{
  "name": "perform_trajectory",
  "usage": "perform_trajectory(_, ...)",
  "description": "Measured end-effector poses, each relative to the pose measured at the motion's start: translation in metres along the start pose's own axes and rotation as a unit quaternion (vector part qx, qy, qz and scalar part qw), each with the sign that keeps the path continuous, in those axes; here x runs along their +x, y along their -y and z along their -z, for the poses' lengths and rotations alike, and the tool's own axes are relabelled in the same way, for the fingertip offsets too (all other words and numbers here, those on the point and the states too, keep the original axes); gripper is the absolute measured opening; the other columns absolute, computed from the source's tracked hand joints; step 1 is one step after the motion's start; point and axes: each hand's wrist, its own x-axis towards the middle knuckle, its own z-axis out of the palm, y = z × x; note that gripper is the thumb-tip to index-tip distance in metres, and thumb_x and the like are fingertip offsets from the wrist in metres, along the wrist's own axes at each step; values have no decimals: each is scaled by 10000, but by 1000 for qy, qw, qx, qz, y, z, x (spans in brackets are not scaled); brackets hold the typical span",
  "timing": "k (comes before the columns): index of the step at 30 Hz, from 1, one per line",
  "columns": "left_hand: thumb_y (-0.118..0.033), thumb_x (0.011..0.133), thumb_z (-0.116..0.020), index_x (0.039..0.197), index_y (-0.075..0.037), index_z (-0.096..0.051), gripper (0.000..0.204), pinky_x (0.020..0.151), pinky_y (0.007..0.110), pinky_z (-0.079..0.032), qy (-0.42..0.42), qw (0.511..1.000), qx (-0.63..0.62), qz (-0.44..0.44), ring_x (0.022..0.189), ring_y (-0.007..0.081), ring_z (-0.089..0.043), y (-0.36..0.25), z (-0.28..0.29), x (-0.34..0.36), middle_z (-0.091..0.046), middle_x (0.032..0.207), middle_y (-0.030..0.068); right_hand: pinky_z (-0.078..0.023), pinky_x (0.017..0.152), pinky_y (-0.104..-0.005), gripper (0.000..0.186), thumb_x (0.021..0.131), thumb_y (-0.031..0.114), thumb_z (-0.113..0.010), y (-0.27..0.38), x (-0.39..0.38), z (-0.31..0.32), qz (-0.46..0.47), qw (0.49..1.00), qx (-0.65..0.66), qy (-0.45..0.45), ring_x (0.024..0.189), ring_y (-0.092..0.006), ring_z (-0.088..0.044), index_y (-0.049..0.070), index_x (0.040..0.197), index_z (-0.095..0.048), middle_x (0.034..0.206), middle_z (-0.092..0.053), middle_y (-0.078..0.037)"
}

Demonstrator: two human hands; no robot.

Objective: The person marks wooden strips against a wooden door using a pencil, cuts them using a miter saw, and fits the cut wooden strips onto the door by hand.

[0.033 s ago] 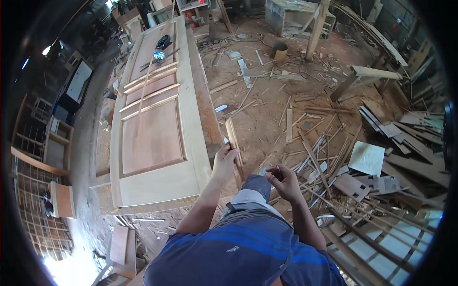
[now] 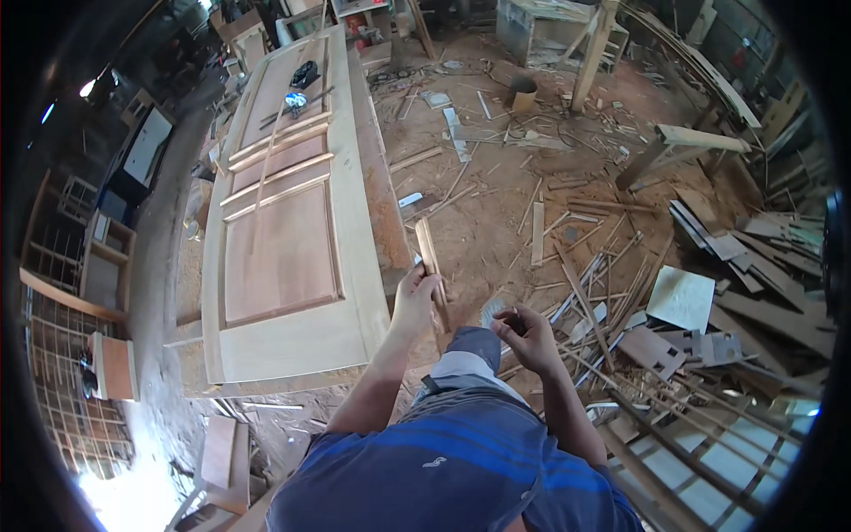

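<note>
Left hand [image 2: 415, 297] closed around one short strip of wood moulding [image 2: 431, 266], gripped near its lower end, strip tilted, upper end pointing away over the dirt floor [image 2: 496, 195], just beside the right edge of the door. Right hand [image 2: 530, 339] half curled, fingertips pinched together near a small grey object; cannot tell what it is or whether it is actually gripped. Hands near each other, not touching.

One unfinished panelled wooden door [image 2: 284, 239] lying flat to the left: pale frame, reddish panels, three loose thin strips across the middle rails. Two small tools at the far end: one dark [image 2: 304, 74], one bluish [image 2: 295, 101].

No readable packages or labels. One pale square board [image 2: 681, 298] lying flat on the scrap heap to the right; grey notched offcuts [image 2: 651, 350] next to it. One dark round bucket [image 2: 525, 91] far centre, beside one upright wooden post [image 2: 592, 53]. One sawhorse [image 2: 683, 146] far right. Slats and offcuts scattered over the floor, too many to count. One pale box-like cabinet [image 2: 115, 365] at left edge. Blue striped shirt [image 2: 443, 461] at bottom.
</note>
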Motion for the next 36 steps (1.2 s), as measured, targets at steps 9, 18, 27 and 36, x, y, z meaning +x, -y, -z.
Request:
perform_trajectory(9, -279, 1103, -638, 1253, -25, -664, 297, 675, 273, -505, -239, 951, 148, -129, 778, 91, -643, 33, 9, 184, -690, 926, 21, -504, 718, -259, 255, 986, 206, -795, -14, 200, 117, -2, 988, -119, 94, 779, -56, -614, 1, 1132, -753, 837, -706, 6)
perform_trajectory(18, -199, 957, -809, 1238, -16, -731, 344, 792, 416, -569, -396, 825, 350, -201, 912, 336, -717, -42, 15, 344, -693, 1046, 192, -484, 664, -244, 204, 998, 187, -756, -61, 437, 194, -64, 992, -104, 10, 736, -56, -638, -5, 1068, -755, 800, -716, -9)
perform_trajectory(27, -193, 910, -826, 1200, -86, -786, 311, 856, 440, -599, -574, 702, 402, -128, 985, 344, -738, -64, 60, 439, -718, 1108, 163, -480, 667, -287, 252, 1006, 243, -762, -5, 707, 69, 86, 926, -122, 346, 725, -61, -587, -1, 1070, -773, 808, -695, 7)
perform_trajectory(36, -146, 857, -835, 1143, -77, -808, 295, 899, 471, -557, -669, 636, 385, -6, 1023, 361, -712, -78, 99, 519, -733, 1056, 152, -520, 719, -314, 281, 997, 285, -771, 67, 890, -39, 108, 848, -137, 500, 751, -99, -620, 12, 1067, -776, 821, -717, -24)
